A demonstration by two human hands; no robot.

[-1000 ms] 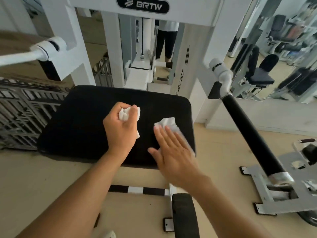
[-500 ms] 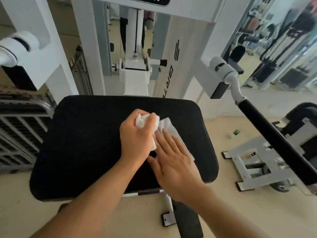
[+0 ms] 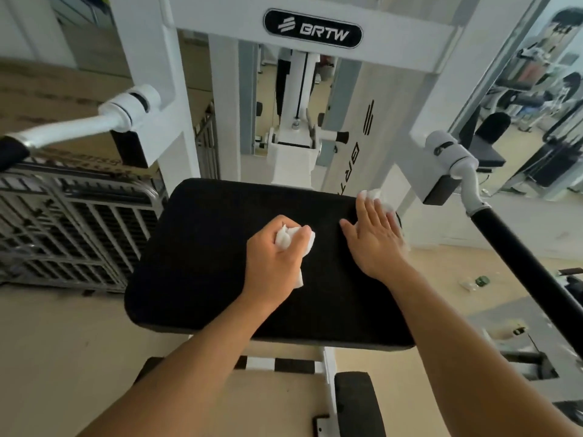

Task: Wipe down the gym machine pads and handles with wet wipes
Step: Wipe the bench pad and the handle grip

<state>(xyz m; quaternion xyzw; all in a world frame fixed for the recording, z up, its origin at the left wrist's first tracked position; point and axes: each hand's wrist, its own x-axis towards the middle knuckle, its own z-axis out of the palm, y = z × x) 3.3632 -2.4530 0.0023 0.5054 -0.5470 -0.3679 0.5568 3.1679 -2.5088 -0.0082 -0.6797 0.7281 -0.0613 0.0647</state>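
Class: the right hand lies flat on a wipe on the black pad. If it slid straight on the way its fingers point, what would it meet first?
Probably the pad's far right edge; the right hand's fingertips and wipe already reach it. Beyond likely stands the white frame; depth unclear.

So the right hand [image 3: 375, 234] slid its flat wipe [image 3: 377, 197] out from the middle of the black pad [image 3: 202, 247] to the pad's far right corner, and it's no longer touching the left hand [image 3: 273, 263]. The left hand and its bunched wipe [image 3: 291, 239] are now alone near the pad's middle.
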